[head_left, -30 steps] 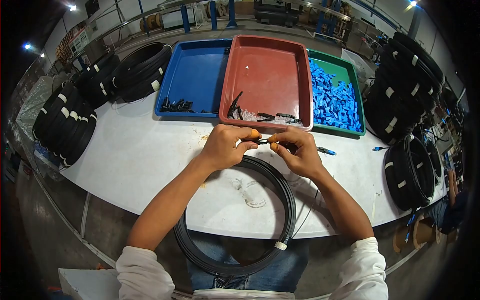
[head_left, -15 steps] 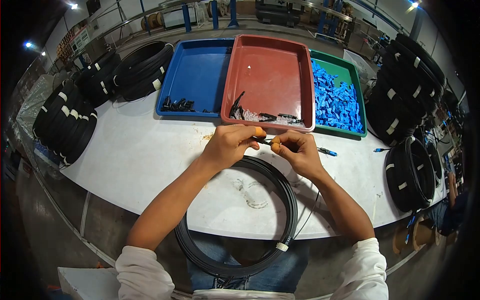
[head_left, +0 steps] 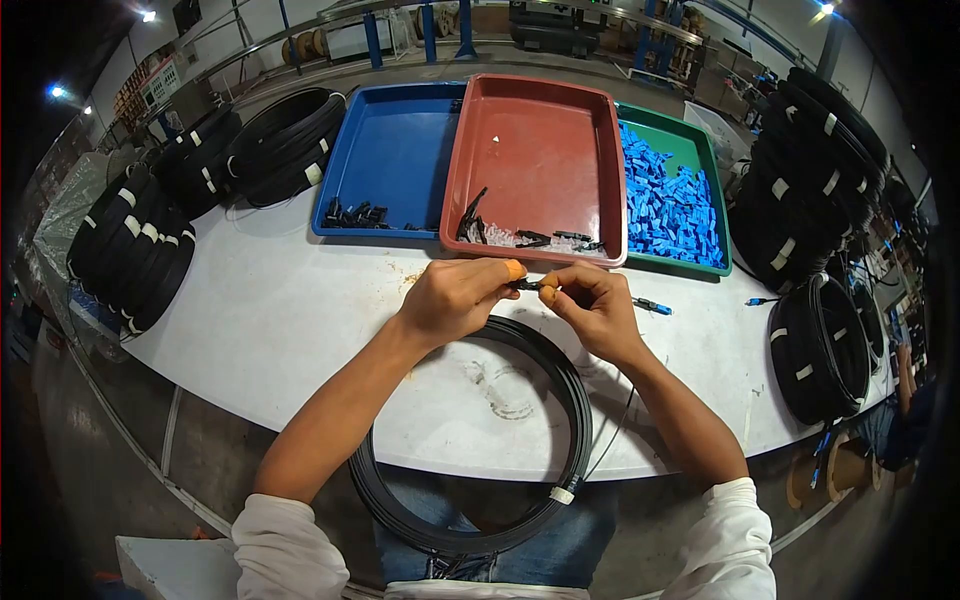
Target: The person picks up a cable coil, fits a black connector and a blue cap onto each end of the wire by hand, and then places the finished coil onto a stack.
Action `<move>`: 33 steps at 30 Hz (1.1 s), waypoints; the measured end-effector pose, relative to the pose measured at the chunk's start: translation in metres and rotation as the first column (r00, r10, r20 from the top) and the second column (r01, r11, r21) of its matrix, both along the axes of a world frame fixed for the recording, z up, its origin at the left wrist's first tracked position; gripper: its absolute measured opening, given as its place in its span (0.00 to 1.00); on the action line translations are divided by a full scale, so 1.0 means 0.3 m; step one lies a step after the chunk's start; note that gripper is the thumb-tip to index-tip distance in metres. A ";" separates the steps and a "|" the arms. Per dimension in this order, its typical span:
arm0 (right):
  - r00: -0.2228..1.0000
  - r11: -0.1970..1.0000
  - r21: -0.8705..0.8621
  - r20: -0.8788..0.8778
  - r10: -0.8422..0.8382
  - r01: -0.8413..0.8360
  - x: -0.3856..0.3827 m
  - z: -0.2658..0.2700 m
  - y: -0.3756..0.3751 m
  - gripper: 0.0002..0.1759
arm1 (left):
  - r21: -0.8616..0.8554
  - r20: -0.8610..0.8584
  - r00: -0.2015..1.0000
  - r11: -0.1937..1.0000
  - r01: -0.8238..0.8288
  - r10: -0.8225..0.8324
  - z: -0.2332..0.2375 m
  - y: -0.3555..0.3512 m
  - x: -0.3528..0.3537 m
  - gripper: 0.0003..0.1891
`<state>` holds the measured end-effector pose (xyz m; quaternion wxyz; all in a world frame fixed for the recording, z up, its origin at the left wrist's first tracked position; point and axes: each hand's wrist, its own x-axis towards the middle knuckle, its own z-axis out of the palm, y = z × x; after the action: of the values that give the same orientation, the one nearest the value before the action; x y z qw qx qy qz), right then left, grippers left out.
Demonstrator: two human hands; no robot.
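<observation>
My left hand (head_left: 452,298) and my right hand (head_left: 598,308) meet over the table, just in front of the red tray (head_left: 535,110). Between their fingertips is a small black connector part (head_left: 526,285), pinched from both sides; its details are too small to read. Orange coverings show on fingertips of both hands. Below them a coil of black cable (head_left: 578,400), bound with white tape, lies partly on the table and partly over my lap. A loose strand (head_left: 613,430) rises from it toward my right forearm. A blue-tipped connector (head_left: 652,306) rests just right of my right hand.
Black and clear small pieces lie in the red tray. The blue tray (head_left: 400,115) holds black parts, the green tray (head_left: 690,130) many blue connectors. Stacked cable coils stand at the left (head_left: 130,250) and right (head_left: 815,150). Another person's arm (head_left: 905,375) shows at far right.
The fingers have shifted slightly, and more of the black part shows between them. My left hand sits a touch lower and further left. The trays appear slightly lower in view.
</observation>
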<state>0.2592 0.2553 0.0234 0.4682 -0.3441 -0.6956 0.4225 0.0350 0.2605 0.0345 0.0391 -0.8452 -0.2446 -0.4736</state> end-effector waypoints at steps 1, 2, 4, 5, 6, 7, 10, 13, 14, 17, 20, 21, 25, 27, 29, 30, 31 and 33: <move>1.000 1.000 0.003 -0.004 0.007 -0.007 0.000 0.000 0.001 0.07 | 0.000 -0.004 1.000 1.000 0.002 -0.002 0.001 -0.002 0.000 0.15; 1.000 1.000 0.003 -0.005 0.006 -0.006 0.000 0.000 0.001 0.07 | -0.001 -0.007 1.000 1.000 0.003 -0.003 0.001 -0.003 0.000 0.14; 0.999 1.000 0.001 -0.037 0.016 -0.016 -0.002 0.001 0.000 0.07 | 0.008 -0.007 1.000 1.000 0.004 -0.004 -0.002 0.000 0.001 0.13; 0.999 1.000 0.001 -0.037 0.017 -0.017 -0.002 -0.001 0.002 0.07 | 0.017 -0.004 1.000 1.000 0.006 -0.006 -0.003 0.001 0.002 0.13; 0.999 1.000 0.019 -0.028 0.022 -0.022 0.001 -0.004 0.004 0.07 | 0.018 -0.004 1.000 1.000 0.006 -0.006 -0.002 0.000 0.003 0.13; 0.999 0.999 0.038 -0.019 0.027 -0.026 0.003 -0.005 0.006 0.07 | 0.043 -0.016 1.000 0.999 -0.008 0.008 0.001 -0.002 0.003 0.12; 0.998 0.998 0.018 -0.029 0.056 -0.055 0.011 -0.002 0.008 0.07 | 0.058 -0.041 0.998 0.998 -0.036 0.039 0.009 -0.012 0.003 0.11; 0.997 0.997 -0.014 -0.004 0.076 -0.076 0.018 0.006 0.006 0.06 | 0.052 -0.063 0.997 0.997 -0.049 0.053 0.010 -0.014 0.001 0.09; 0.997 0.997 -0.014 -0.003 0.075 -0.076 0.019 0.008 0.006 0.06 | 0.056 -0.073 0.996 0.997 -0.047 0.051 0.010 -0.014 0.001 0.08; 0.997 0.997 -0.030 0.017 0.077 -0.076 0.022 0.012 0.006 0.07 | 0.147 -0.043 0.999 0.989 0.033 -0.027 -0.006 0.011 0.002 0.11; 0.996 0.996 -0.036 0.037 0.078 -0.077 0.022 0.014 0.007 0.07 | 0.116 -0.031 0.999 0.993 0.032 -0.029 0.000 -0.004 0.009 0.11; 0.996 0.995 -0.056 0.009 0.083 -0.083 0.020 0.015 0.008 0.08 | 0.117 -0.032 0.999 0.993 0.032 -0.029 0.003 -0.008 0.011 0.11; 0.994 0.988 -0.113 0.018 0.107 -0.104 0.032 0.015 0.019 0.08 | 0.099 -0.020 1.000 0.995 0.025 -0.024 -0.003 -0.001 0.013 0.11; 0.994 0.987 -0.123 0.015 0.107 -0.105 0.029 0.018 0.013 0.08 | 0.107 -0.011 0.999 0.994 0.037 -0.036 -0.006 -0.001 0.010 0.11; 0.994 0.986 -0.131 0.011 0.110 -0.108 0.024 0.021 0.007 0.08 | 0.094 -0.054 0.998 0.996 -0.009 0.014 0.001 -0.013 0.008 0.11; 0.994 0.985 -0.135 0.020 0.110 -0.106 0.022 0.022 0.005 0.07 | 0.094 -0.054 0.998 0.996 -0.009 0.015 0.004 -0.015 0.008 0.11; 0.994 0.985 -0.139 0.028 0.109 -0.104 0.020 0.023 0.003 0.07 | 0.110 -0.052 0.998 0.993 -0.036 0.042 0.005 -0.017 0.010 0.11; 0.994 0.983 -0.155 0.030 0.104 -0.098 0.017 0.026 0.000 0.06 | 0.125 -0.048 0.996 0.990 -0.062 0.068 0.010 -0.024 0.017 0.12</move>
<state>0.2644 0.2553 0.0314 0.4053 -0.3511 -0.6864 0.4912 0.0400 0.2533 0.0374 0.1130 -0.8449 -0.2412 -0.4638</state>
